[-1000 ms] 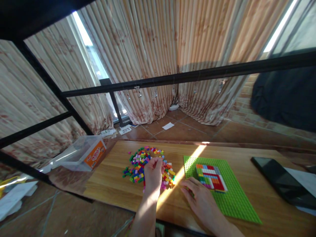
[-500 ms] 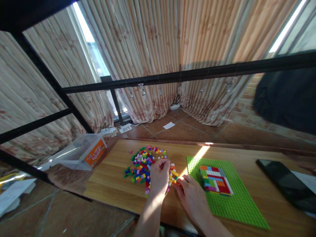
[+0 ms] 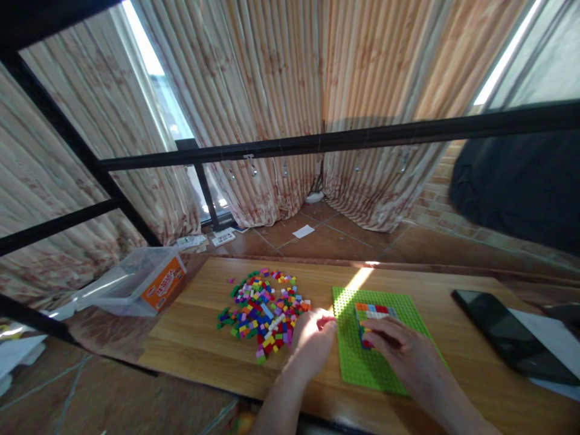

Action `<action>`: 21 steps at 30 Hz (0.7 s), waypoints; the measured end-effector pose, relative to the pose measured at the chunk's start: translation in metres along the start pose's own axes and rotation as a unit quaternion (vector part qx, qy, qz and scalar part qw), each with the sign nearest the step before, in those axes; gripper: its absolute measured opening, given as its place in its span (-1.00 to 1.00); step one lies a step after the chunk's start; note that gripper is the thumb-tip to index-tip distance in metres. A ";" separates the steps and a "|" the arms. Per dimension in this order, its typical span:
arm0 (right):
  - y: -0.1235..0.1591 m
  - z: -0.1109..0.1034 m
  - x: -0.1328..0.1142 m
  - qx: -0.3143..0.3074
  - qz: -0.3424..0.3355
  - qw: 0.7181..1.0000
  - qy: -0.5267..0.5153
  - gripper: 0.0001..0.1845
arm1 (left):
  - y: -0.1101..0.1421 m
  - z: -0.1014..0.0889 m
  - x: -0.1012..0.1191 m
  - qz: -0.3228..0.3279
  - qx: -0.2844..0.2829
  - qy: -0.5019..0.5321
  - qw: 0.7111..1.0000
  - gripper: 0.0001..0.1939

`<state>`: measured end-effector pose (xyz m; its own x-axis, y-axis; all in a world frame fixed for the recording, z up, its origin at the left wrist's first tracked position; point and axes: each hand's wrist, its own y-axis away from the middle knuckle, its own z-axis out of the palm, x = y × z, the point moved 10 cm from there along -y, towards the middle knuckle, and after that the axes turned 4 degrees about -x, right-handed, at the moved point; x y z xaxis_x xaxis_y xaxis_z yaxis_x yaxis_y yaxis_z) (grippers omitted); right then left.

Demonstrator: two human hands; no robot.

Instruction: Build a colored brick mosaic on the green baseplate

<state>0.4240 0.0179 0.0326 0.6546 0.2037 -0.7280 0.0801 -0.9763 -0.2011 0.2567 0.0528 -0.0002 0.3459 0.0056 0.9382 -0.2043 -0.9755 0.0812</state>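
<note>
My left hand [image 3: 312, 339] is closed in a pinch between the brick pile and the left edge of the green baseplate [image 3: 374, 374]. What its fingertips hold, if anything, is too small to make out. Over the baseplate, my right hand [image 3: 405, 347] reaches in from the right, its fingers bent together on top of a flat build of coloured toy bricks [image 3: 369, 311]. That hand covers much of the build, and whatever lies under its fingertips is hidden. Just left of my left hand spreads a pile of small loose bricks [image 3: 260, 311] in many colours.
The wooden table [image 3: 190, 338] carries a dark phone-like slab [image 3: 507, 332] on the right, with white paper [image 3: 546, 332] beside it. Off the left end stands a clear plastic box [image 3: 131, 290] with an orange label. A black metal rail [image 3: 281, 147] crosses before curtains.
My right hand has moved right, from the pile's edge onto the brick build. My left hand has left the pile and shifted right, towards the baseplate. The view has turned slightly right.
</note>
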 end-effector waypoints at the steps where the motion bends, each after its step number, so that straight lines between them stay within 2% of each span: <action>1: 0.001 -0.003 0.004 -0.004 0.000 1.000 0.001 -0.82 | 0.002 0.006 0.003 0.005 -0.009 -0.018 1.000 -0.82; 4: 0.005 -0.002 0.009 -0.017 -0.009 1.000 0.012 -0.79 | 0.008 0.020 0.008 0.000 -0.034 -0.055 0.998 -0.80; 10: 0.008 0.015 0.003 -0.050 -0.037 0.994 0.085 -0.69 | 0.013 0.038 0.010 -0.009 -0.077 -0.054 0.996 -0.72; 16: 0.007 0.024 -0.008 -0.069 -0.041 0.985 0.156 -0.66 | 0.014 0.048 0.014 0.024 -0.078 -0.091 0.993 -0.69; 21: 0.008 0.023 -0.010 -0.060 -0.026 0.981 0.180 -0.66 | 0.018 0.052 0.026 0.062 -0.058 -0.209 0.974 -0.70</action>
<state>0.4011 0.0100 0.0234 0.8690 0.2360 -0.4348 0.1952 -0.9711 -0.1371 0.3094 0.0240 0.0082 0.6502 -0.2249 0.7257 -0.3621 -0.9315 0.0358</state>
